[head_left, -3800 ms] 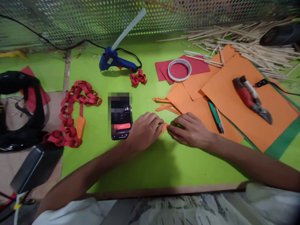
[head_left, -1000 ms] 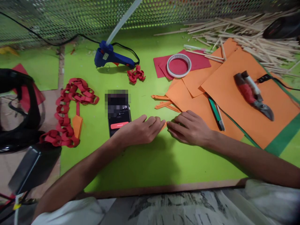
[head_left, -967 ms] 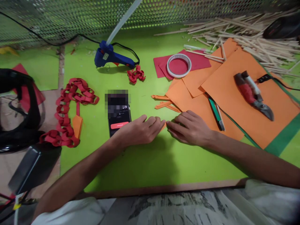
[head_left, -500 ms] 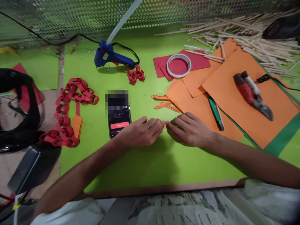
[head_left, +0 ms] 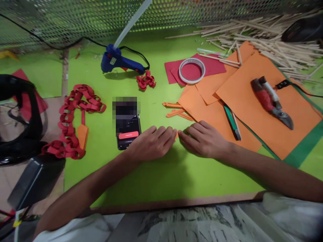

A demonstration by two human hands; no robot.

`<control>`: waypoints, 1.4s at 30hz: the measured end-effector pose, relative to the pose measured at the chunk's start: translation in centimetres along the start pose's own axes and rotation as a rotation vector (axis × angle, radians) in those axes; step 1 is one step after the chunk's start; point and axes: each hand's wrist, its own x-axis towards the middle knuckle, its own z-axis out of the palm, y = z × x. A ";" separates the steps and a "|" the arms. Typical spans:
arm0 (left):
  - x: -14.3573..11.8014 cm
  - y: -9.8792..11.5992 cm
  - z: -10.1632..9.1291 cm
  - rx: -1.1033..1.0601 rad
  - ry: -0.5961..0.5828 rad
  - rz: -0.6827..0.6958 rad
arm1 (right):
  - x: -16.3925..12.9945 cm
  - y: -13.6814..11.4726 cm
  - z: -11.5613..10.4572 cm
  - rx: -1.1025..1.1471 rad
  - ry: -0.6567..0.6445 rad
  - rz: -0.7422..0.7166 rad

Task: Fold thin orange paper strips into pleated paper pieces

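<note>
Small orange paper piece mostly hidden between the fingertips, over the green worktop; left hand curled and pinching it, right hand at its other side, gripping or merely pressing, cannot tell. Likely creases easily: best pinch lightly, brace both wrists low, square edges before pressing any fold firmly.

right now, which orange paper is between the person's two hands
The small orange piece, mostly hidden, between the fingertips of the left hand and right hand; the narrow orange strips lie beyond, the larger orange sheets further right.
</note>
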 end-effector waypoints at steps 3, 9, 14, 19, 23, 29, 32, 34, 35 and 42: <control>0.0 0.0 0.0 -0.017 -0.029 -0.012 | -0.1 0.0 0.0 0.002 -0.005 0.000; 0.0 0.7 -0.5 0.075 0.003 -0.035 | 0.1 -0.1 0.0 0.013 -0.006 0.000; 0.3 2.1 -1.7 0.070 -0.067 -0.015 | 0.1 0.0 0.0 0.015 0.001 -0.005; 0.4 3.1 -2.0 0.034 -0.100 -0.062 | 0.1 0.1 -0.1 0.010 0.026 -0.032; 0.2 4.3 -2.3 0.051 -0.144 -0.121 | 0.1 0.0 -0.3 -0.026 0.017 -0.080; -0.2 6.6 -2.7 0.188 -0.111 -0.241 | -0.3 -0.1 -0.2 -0.018 0.045 -0.151; -0.2 7.5 -3.2 0.203 -0.122 -0.249 | -0.3 -0.2 -0.2 -0.005 0.055 -0.153; -0.2 7.9 -3.6 0.196 -0.141 -0.220 | -0.3 -0.2 -0.3 -0.004 0.052 -0.150; -0.2 8.1 -3.7 0.196 -0.150 -0.205 | -0.3 -0.2 -0.4 -0.008 0.049 -0.149; -0.3 8.2 -3.7 0.172 -0.196 -0.200 | -0.2 -0.2 -0.6 -0.020 0.050 -0.165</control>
